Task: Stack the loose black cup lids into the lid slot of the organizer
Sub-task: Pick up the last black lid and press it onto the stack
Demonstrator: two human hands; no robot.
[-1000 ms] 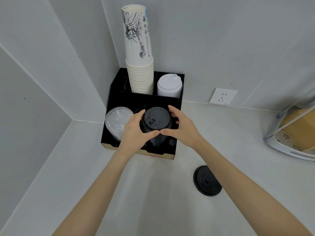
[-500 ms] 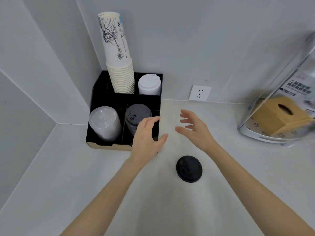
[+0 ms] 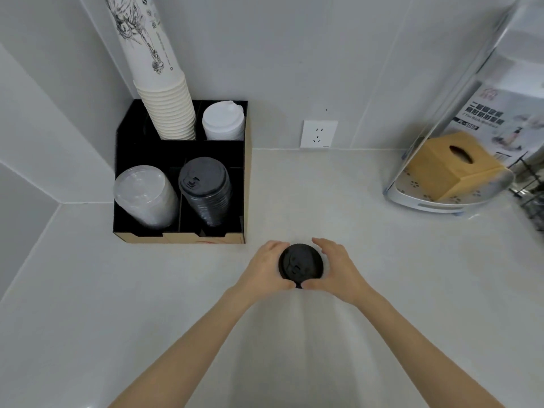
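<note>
One loose black cup lid (image 3: 300, 265) lies on the white counter in front of the organizer. My left hand (image 3: 265, 270) cups its left rim and my right hand (image 3: 338, 272) cups its right rim, thumbs meeting at its near edge. The black organizer (image 3: 247, 172) stands in the corner at the left. Its front right slot holds a tilted stack of black lids (image 3: 206, 189).
The organizer also holds clear lids (image 3: 144, 195), white lids (image 3: 223, 121) and a tall stack of paper cups (image 3: 164, 92). A wall socket (image 3: 318, 134) is behind. At the right a wooden tissue box (image 3: 453, 163) sits on a white tray (image 3: 426, 201) beside a wire rack.
Both hands left the black lid stack in the organizer, came back toward me and closed around the loose lid on the counter. The view shifted right and down.
</note>
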